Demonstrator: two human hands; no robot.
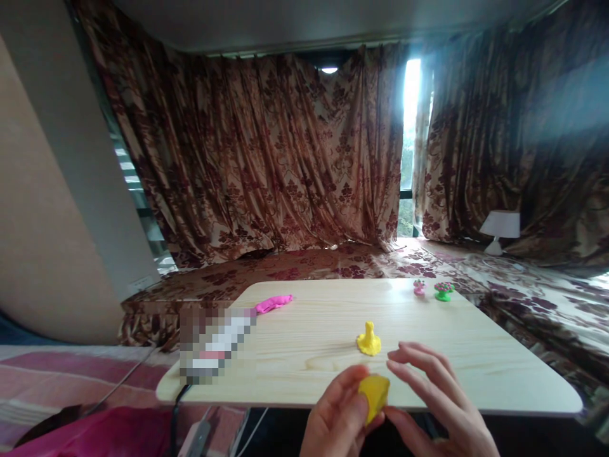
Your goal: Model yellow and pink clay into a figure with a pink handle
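My left hand (340, 416) pinches a lump of yellow modelling clay (374, 395) at the near edge of a light wooden table (295, 355). My right hand (435, 397) is beside it, thumb touching the lump from below, fingers spread above and to the right. Just beyond the hands a small yellow clay figure (368, 341) stands on the table. A strip of pink clay (273, 303) lies at the far left of the table. At the far right edge stand a small pink clay piece (419, 287) and a green one (443, 291).
A blurred-out object (216, 344) lies on the table's left end, with a cable (175, 416) hanging below it. Patterned curtains (285, 158) hang behind a cushioned ledge. A white lamp (499, 230) sits at the right. A pink cloth (118, 431) lies lower left.
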